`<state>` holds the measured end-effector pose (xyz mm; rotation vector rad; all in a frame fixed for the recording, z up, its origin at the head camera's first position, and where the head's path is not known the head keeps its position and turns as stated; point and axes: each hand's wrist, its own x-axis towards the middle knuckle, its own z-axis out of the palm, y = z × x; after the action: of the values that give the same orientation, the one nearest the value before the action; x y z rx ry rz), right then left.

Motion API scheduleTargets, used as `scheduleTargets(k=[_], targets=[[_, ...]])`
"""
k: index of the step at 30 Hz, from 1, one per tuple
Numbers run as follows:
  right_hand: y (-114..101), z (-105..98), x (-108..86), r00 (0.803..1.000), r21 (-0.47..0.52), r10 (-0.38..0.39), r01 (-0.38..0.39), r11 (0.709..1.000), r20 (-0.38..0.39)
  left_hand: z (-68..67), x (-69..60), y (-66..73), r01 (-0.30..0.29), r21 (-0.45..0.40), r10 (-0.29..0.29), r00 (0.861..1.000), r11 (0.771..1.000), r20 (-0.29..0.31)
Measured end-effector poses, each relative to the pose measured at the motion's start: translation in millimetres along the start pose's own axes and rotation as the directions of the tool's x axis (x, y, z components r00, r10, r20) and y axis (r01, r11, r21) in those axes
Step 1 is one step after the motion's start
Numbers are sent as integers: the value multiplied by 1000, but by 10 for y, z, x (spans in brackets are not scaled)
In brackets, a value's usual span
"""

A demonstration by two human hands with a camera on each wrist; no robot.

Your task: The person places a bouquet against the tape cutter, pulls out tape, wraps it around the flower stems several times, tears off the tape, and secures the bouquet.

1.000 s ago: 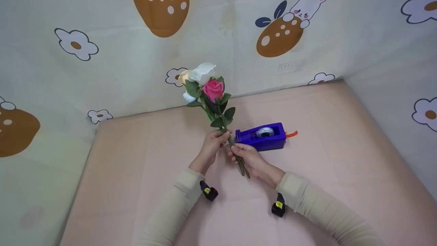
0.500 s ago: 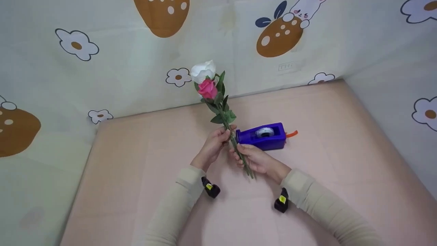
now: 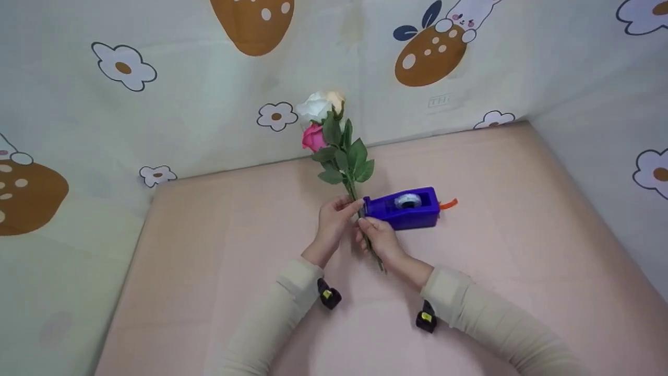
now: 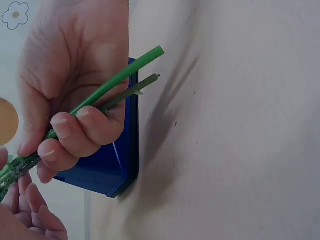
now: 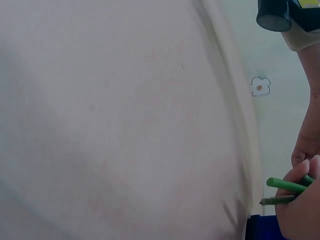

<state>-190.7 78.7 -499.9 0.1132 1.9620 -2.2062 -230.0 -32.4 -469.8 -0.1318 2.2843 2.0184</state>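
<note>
A bunch of artificial roses, with a pink rose [image 3: 313, 137], a white rose [image 3: 314, 107] and a cream rose [image 3: 335, 99], is held tilted above the table. My left hand [image 3: 334, 224] pinches the green stems below the leaves [image 3: 342, 156]. Just lower, my right hand [image 3: 382, 241] grips the same stems, its fingers [image 4: 85, 127] curled round them in the left wrist view. Two cut stem ends [image 4: 145, 57] poke out past that hand. Something clear and shiny, like tape [image 4: 17, 167], wraps the stems between the hands. In the right wrist view, the stem ends [image 5: 285, 185] show beside the right hand.
A blue tape dispenser [image 3: 417, 216] with a roll of clear tape [image 3: 408, 201] stands right beside the hands. An orange strip [image 3: 449, 204] sticks out at its right end. The pink-covered table [image 3: 219, 250] meets a patterned cloth wall [image 3: 198, 104] behind.
The bunch has turned about its stems: the pink rose shifted left and the cream rose came round to the right. Both hands have shifted slightly and stay on the stems. The dispenser has not moved.
</note>
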Motion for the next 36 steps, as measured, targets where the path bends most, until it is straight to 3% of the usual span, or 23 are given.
scheduleTargets(k=[5,11,17,19,22,24,26,30,32,36], targets=[[-29,4,-32,998,-36,-21,19,999,-55,-34,-3,61,5,9,-6,998,1000,66],[-5,-72,-16,998,-31,-5,7,1000,70,-34,45,-11,21,22,-22,997,1000,77],[-60,-150,-19,985,-141,40,-16,990,170,-24,85,-52,-7,33,4,997,999,81],[-85,-164,-21,985,-196,76,-45,980,152,-39,106,-67,-36,23,34,995,999,94],[-114,-170,-37,989,-326,117,-83,942,87,-82,122,-89,-80,10,78,989,997,124],[-124,-169,-54,993,-422,111,-81,903,47,-110,131,-106,-75,7,73,987,997,141],[-134,-169,-69,996,-540,82,-44,840,47,-125,137,-119,-54,9,52,985,998,164],[-189,-175,-99,994,-734,-54,104,671,91,-131,160,-135,5,4,-6,983,1000,183],[-242,-188,-102,983,-799,-152,169,576,99,-136,166,-136,17,24,-21,984,1000,179],[-410,-237,-64,952,-874,-297,201,442,69,-133,172,-138,25,88,-40,984,996,174]])
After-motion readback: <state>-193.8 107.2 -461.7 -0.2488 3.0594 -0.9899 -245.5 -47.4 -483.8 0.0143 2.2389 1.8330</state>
